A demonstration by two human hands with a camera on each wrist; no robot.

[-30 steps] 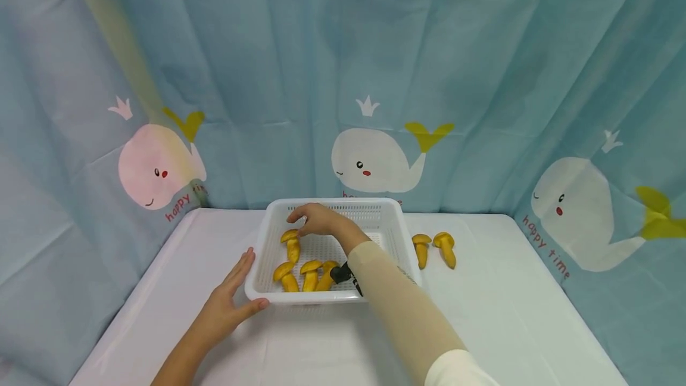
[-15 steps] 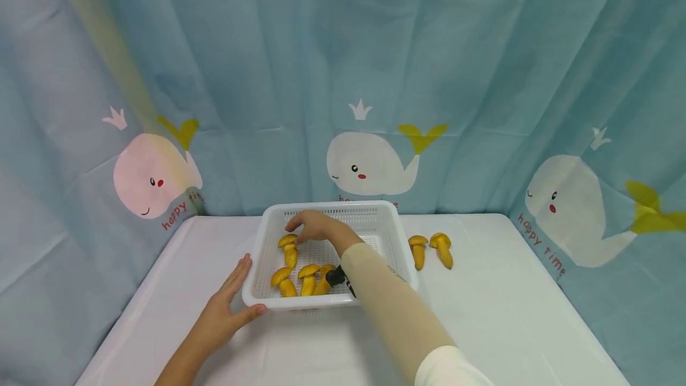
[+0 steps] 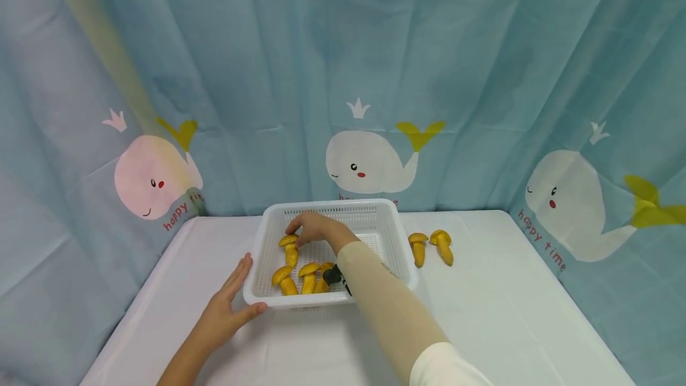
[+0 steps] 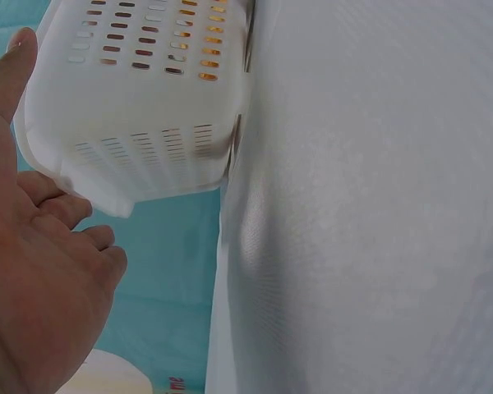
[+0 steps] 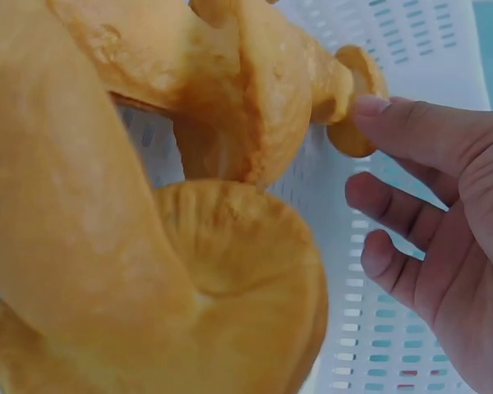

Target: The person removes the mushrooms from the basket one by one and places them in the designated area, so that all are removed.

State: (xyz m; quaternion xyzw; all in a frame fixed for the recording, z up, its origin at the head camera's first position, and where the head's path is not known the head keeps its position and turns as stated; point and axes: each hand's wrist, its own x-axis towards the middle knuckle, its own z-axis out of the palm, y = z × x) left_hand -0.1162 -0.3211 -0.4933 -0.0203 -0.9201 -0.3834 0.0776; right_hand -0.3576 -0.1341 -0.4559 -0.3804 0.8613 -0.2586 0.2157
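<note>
A white slotted plastic basket (image 3: 408, 255) sits on the table, with several yellow-brown mushrooms lying in it. Inside, at the back left, my right hand (image 3: 319, 227) pinches the cap of one mushroom (image 3: 292, 257). The right wrist view has the thumb on that mushroom's cap (image 5: 350, 141); the forefinger is partly hidden behind it. A row of mushrooms (image 3: 284, 280) lies along the basket's front, one partly covered by the right wrist's camera. My left hand (image 3: 221, 316) rests at the basket's front left corner, fingers straight along the side and thumb at the front rim.
Two more mushrooms (image 3: 442, 248) lie on the white-covered table (image 3: 498, 302), just right of the basket. A light blue curtain (image 3: 471, 94) printed with whales hangs behind and at both sides. My right forearm (image 3: 393, 311) crosses the basket's front right rim.
The view has shifted slightly. My right hand has come down a little, its fingers closing onto the back-left mushroom's cap. The left hand stays at the basket's corner.
</note>
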